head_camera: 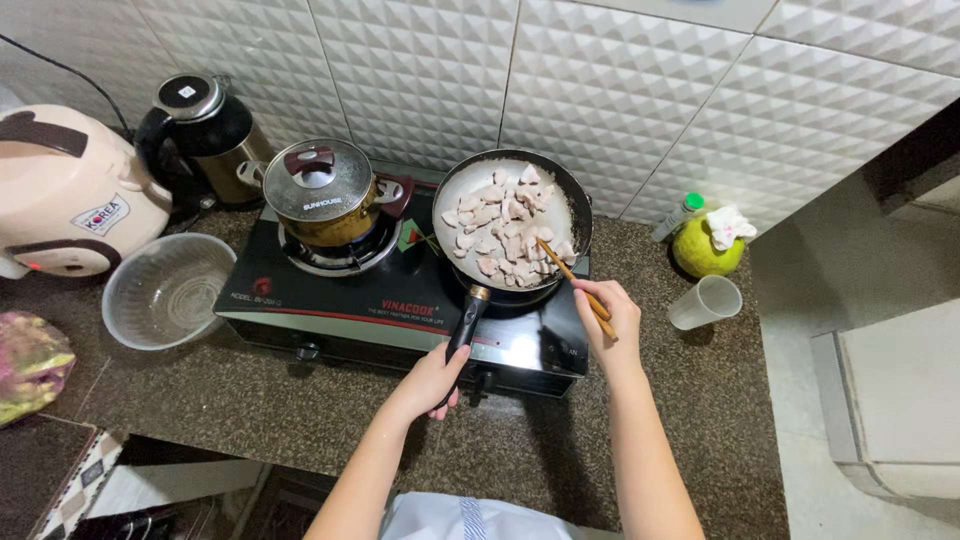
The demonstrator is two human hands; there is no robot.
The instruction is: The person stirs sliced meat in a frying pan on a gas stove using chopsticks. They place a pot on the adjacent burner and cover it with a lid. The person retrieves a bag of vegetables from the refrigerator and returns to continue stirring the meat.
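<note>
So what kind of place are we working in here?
Most likely a home kitchen: a two-burner gas stove on a stone counter, a frying pan of meat pieces, a rice cooker and kettle against tiled wall.

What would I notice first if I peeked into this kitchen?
The frying pan full of pale meat pieces on the right burner of the black stove. The left hand grips its handle while the right hand stirs with wooden chopsticks. Left of it sits a lidded pot.
</note>
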